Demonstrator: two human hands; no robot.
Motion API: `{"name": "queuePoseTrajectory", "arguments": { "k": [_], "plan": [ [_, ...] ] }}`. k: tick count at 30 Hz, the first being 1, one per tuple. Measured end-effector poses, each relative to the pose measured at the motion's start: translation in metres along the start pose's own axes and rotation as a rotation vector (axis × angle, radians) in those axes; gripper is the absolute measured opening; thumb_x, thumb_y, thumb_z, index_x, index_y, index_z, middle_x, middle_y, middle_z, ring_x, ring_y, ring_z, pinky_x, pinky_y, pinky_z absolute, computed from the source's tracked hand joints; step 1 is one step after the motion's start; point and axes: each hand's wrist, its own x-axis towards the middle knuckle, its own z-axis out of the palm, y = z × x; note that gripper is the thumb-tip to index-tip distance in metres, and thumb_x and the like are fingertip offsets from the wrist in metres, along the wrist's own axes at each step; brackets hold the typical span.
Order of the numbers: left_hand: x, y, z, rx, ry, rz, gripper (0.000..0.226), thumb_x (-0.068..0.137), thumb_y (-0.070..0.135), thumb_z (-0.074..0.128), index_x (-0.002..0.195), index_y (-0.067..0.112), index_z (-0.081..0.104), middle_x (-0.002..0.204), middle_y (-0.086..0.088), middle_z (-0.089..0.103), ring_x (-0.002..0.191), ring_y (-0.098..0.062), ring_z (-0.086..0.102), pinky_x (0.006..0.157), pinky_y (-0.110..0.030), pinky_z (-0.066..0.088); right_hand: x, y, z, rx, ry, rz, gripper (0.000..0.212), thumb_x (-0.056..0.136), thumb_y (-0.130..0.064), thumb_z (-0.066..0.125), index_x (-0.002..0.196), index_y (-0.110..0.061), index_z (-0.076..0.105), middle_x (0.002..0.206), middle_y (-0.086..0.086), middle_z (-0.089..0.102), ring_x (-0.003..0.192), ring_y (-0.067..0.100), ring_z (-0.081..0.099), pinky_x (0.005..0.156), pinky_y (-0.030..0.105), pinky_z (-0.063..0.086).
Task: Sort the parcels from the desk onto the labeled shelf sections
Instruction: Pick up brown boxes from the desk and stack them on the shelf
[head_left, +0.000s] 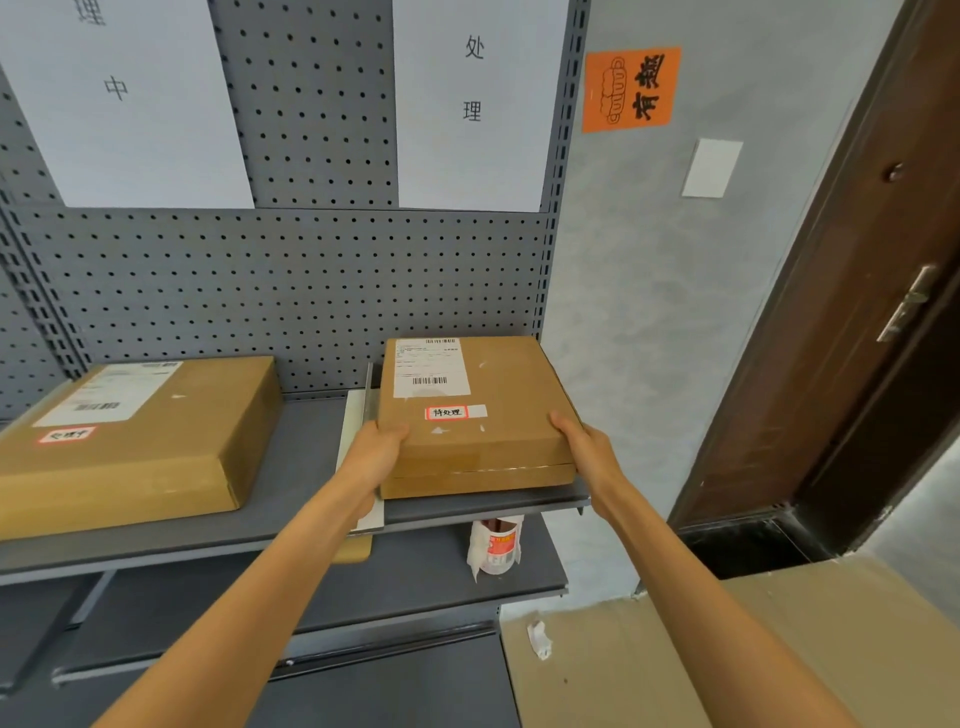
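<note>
Two hands (382, 447) (582, 441) grip one of two parcels (478, 415).

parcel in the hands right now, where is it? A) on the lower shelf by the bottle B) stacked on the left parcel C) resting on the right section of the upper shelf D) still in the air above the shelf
C: the held parcel sits flat on the upper shelf, right of the divider, with the left hand and right hand on its near corners.
</note>
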Motion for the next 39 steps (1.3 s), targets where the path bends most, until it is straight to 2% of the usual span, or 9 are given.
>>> {"name": "queuePoseTrajectory", "arguments": {
  "k": [4, 6, 11, 17, 23, 26, 30, 35, 39],
  "plan": [
    [0.016, -0.001, 0.002, 0.013, 0.007, -0.047, 0.037, 0.102, 0.021, 0.038, 0.137, 0.008, 0.041, 0.133, -0.010, 0.054, 0.116, -0.026, 0.052, 0.087, -0.032, 0.040, 0.019, -0.001, 0.004, -0.038, 0.001, 0.007, 0.056, 0.092, -0.049, 0.053, 0.135, -0.013, 0.049, 0.130, 0.007, 0.057, 0.114, 0.025, 0.055, 0.102, 0.042, 0.044],
    [0.022, -0.001, 0.003, 0.012, 0.024, -0.058, 0.037, 0.102, 0.021, 0.039, 0.137, 0.007, 0.041, 0.133, -0.011, 0.053, 0.116, -0.027, 0.052, 0.086, -0.032, 0.040, 0.027, -0.003, 0.006, -0.052, -0.011, 0.007, 0.057, 0.093, -0.050, 0.052, 0.136, -0.013, 0.048, 0.131, 0.007, 0.056, 0.115, 0.025, 0.054, 0.103, 0.042, 0.044],
    [0.036, -0.002, 0.005, 0.016, 0.082, -0.051, 0.037, 0.102, 0.020, 0.039, 0.137, 0.009, 0.037, 0.131, -0.010, 0.052, 0.101, -0.020, 0.049, 0.083, -0.032, 0.039, 0.038, -0.002, 0.014, -0.048, -0.049, 0.015, 0.059, 0.094, -0.050, 0.050, 0.140, -0.013, 0.043, 0.134, 0.007, 0.053, 0.117, 0.025, 0.052, 0.102, 0.039, 0.042],
    [0.044, -0.004, 0.009, 0.039, 0.098, -0.064, 0.036, 0.101, 0.017, 0.040, 0.135, 0.009, 0.038, 0.127, -0.009, 0.054, 0.116, -0.028, 0.052, 0.094, -0.038, 0.044, 0.043, 0.005, 0.015, -0.052, -0.074, 0.034, 0.058, 0.095, -0.048, 0.049, 0.140, -0.012, 0.043, 0.134, 0.008, 0.053, 0.109, 0.021, 0.052, 0.098, 0.036, 0.043],
    [0.043, -0.005, 0.011, 0.081, 0.143, -0.028, 0.039, 0.100, 0.017, 0.043, 0.138, 0.010, 0.037, 0.135, -0.012, 0.051, 0.120, -0.030, 0.051, 0.102, -0.044, 0.043, 0.038, 0.002, 0.013, -0.121, -0.050, 0.014, 0.059, 0.096, -0.049, 0.048, 0.140, -0.010, 0.042, 0.137, 0.010, 0.051, 0.121, 0.027, 0.051, 0.103, 0.041, 0.042],
    [0.037, -0.005, 0.010, 0.119, 0.176, 0.013, 0.044, 0.101, 0.019, 0.043, 0.143, 0.011, 0.033, 0.138, -0.010, 0.049, 0.120, -0.029, 0.051, 0.098, -0.041, 0.045, 0.031, -0.002, 0.009, -0.163, -0.038, -0.039, 0.057, 0.096, -0.047, 0.047, 0.140, -0.011, 0.042, 0.139, 0.010, 0.050, 0.121, 0.026, 0.050, 0.099, 0.038, 0.041],
    [0.024, -0.007, 0.003, 0.173, 0.234, 0.107, 0.045, 0.100, 0.022, 0.044, 0.144, 0.015, 0.035, 0.140, -0.006, 0.048, 0.121, -0.024, 0.049, 0.089, -0.032, 0.041, 0.020, -0.008, 0.007, -0.250, 0.022, -0.133, 0.065, 0.096, -0.044, 0.052, 0.148, -0.011, 0.031, 0.150, 0.009, 0.038, 0.134, 0.029, 0.040, 0.106, 0.041, 0.037],
    [0.011, -0.007, -0.025, 0.346, 0.264, 0.240, 0.047, 0.100, 0.024, 0.046, 0.145, 0.017, 0.036, 0.147, -0.003, 0.043, 0.132, -0.022, 0.043, 0.106, -0.037, 0.036, 0.001, -0.019, 0.018, -0.402, 0.027, -0.340, 0.060, 0.093, -0.038, 0.058, 0.145, -0.016, 0.036, 0.145, 0.005, 0.044, 0.129, 0.027, 0.046, 0.100, 0.041, 0.043],
    [-0.003, -0.004, -0.051, 0.598, 0.275, 0.368, 0.047, 0.100, 0.024, 0.044, 0.145, 0.012, 0.036, 0.145, -0.006, 0.045, 0.128, -0.025, 0.047, 0.101, -0.035, 0.039, -0.018, -0.035, 0.037, -0.633, 0.004, -0.468, 0.051, 0.092, -0.042, 0.058, 0.136, -0.018, 0.045, 0.134, 0.006, 0.053, 0.120, 0.028, 0.052, 0.094, 0.043, 0.048]
  ]
}}
